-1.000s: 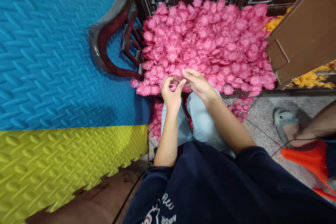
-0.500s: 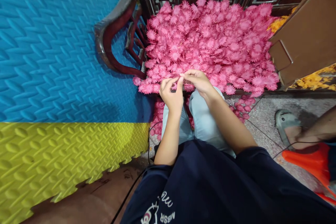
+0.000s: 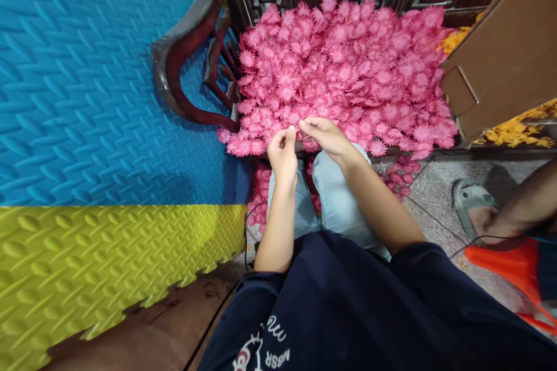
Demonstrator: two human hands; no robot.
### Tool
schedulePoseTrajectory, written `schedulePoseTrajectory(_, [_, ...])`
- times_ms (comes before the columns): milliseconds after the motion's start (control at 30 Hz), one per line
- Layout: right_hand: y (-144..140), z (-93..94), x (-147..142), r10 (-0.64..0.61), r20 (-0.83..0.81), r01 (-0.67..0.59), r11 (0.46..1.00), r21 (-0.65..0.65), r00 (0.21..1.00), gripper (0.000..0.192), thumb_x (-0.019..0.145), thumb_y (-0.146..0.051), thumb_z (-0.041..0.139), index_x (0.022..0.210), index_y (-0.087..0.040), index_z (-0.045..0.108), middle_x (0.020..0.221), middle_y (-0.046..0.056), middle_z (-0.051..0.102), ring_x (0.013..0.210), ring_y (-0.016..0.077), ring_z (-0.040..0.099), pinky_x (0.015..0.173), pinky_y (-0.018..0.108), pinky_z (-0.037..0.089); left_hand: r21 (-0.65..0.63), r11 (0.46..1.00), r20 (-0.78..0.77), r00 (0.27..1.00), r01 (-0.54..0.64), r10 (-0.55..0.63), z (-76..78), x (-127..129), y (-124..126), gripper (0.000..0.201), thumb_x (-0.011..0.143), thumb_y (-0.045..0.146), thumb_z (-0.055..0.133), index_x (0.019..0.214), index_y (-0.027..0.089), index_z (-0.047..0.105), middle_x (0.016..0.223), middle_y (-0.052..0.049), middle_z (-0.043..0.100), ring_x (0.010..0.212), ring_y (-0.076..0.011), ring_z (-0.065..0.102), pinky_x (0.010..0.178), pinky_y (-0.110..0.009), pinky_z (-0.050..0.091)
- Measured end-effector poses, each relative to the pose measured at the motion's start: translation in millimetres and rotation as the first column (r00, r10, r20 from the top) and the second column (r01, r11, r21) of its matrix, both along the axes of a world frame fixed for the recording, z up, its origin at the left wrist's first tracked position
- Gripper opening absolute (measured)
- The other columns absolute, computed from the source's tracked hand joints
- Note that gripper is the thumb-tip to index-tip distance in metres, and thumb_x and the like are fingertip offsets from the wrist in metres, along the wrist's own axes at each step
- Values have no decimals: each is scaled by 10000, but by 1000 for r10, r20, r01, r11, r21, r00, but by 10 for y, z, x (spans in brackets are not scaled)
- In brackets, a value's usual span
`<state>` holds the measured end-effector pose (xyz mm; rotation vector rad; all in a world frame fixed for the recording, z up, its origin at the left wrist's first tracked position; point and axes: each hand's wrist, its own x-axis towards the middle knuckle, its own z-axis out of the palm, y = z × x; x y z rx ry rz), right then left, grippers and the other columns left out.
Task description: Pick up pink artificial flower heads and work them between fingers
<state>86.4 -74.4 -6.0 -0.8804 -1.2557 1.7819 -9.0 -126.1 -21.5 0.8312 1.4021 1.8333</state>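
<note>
Over my knees, my left hand [image 3: 282, 151] is closed in a pinch on a small pink artificial flower piece [image 3: 299, 135]. My right hand [image 3: 324, 134] comes in from the other side, thumb and fingers pressed together at the same pink piece. The fingertips of both hands nearly meet, and much of the piece is hidden between them. Just beyond the hands spreads a large heap of pink artificial flowers [image 3: 339, 64] with thin pointed petals, piled on a dark wooden seat.
A curved dark wooden armrest [image 3: 174, 69] bounds the heap on the left, beside blue foam matting [image 3: 87, 81]. To the right lean a brown cardboard box [image 3: 500, 52] and yellow flowers [image 3: 517, 130]. More pink flowers [image 3: 398, 177] lie on the floor. Another person's sandalled foot [image 3: 476, 208] is at right.
My left hand has turned, its fingers drawn closer together, and the pink piece now shows between the fingertips. My right hand stays almost in place. The whole view has shifted slightly.
</note>
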Motion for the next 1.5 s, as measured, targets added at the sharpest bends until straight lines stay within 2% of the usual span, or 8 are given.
schedulePoseTrajectory(233, [19, 4, -16, -16, -29, 16, 1000, -22, 999, 486, 497, -590, 774, 608, -162, 573, 572, -45, 548, 558, 59, 464, 564, 214, 369, 20, 993, -103, 988, 116, -114, -65, -129, -5, 200, 644, 345, 777, 735, 177, 717, 719, 2, 647, 682, -92, 570, 664, -211, 438])
schedulePoseTrajectory(433, [28, -1, -22, -74, -30, 73, 997, -33, 997, 489, 455, -577, 790, 580, -159, 570, 542, -59, 524, 545, 50, 440, 572, 211, 365, 26, 991, -196, 973, 131, -123, -99, -174, -25, 138, 668, 291, 756, 747, 180, 733, 728, -8, 649, 667, -91, 565, 642, -214, 425])
schedulePoseTrajectory(600, [18, -22, -43, -144, 13, 144, 989, -15, 989, 492, 443, -575, 790, 598, -165, 568, 554, -55, 554, 547, 55, 464, 578, 215, 376, -31, 997, -48, 997, 66, -67, -50, -99, -15, 118, 653, 273, 756, 684, 163, 725, 650, 5, 653, 631, -88, 572, 692, -233, 452])
schedulePoseTrajectory(700, [15, -23, -47, -108, 4, 108, 994, -1, 994, 464, 463, -545, 800, 611, -162, 583, 571, -41, 576, 556, 66, 494, 587, 222, 397, -32, 999, 79, 996, 43, -41, -21, -74, -1, 146, 621, 286, 782, 648, 163, 708, 628, 18, 649, 609, -78, 557, 673, -226, 451])
schedulePoseTrajectory(833, [24, -31, -32, -44, 23, 44, 999, 0, 999, 474, 489, -581, 779, 590, -161, 582, 540, -47, 554, 538, 65, 478, 561, 218, 369, -29, 991, 200, 972, 130, -121, -56, -128, 23, 304, 517, 410, 836, 648, 169, 704, 622, 18, 652, 622, -83, 570, 691, -233, 469])
schedulePoseTrajectory(933, [27, -53, -29, -25, 36, 24, 1000, 6, 999, 459, 547, -577, 762, 598, -163, 568, 542, -44, 544, 532, 65, 462, 546, 219, 352, -44, 983, 229, 960, 179, -164, -117, -169, 30, 386, 479, 488, 834, 644, 171, 690, 612, 15, 639, 639, -95, 581, 722, -252, 475])
schedulePoseTrajectory(1100, [7, -83, -49, -25, 17, 25, 1000, 5, 1000, 424, 659, -548, 715, 610, -165, 539, 554, -34, 528, 548, 78, 476, 574, 224, 383, -46, 992, 229, 968, 117, -103, -128, -131, 17, 442, 496, 546, 807, 615, 158, 631, 596, 17, 571, 654, -99, 543, 709, -254, 436])
schedulePoseTrajectory(1500, [-14, 9, -98, 18, 6, -18, 997, 71, 1000, 450, 561, -585, 742, 633, -173, 576, 623, -52, 508, 609, 67, 440, 632, 213, 378, -28, 995, 326, 941, 100, -85, -109, -107, 99, 532, 536, 642, 745, 602, 166, 516, 581, 43, 435, 534, -58, 345, 534, -228, 290])
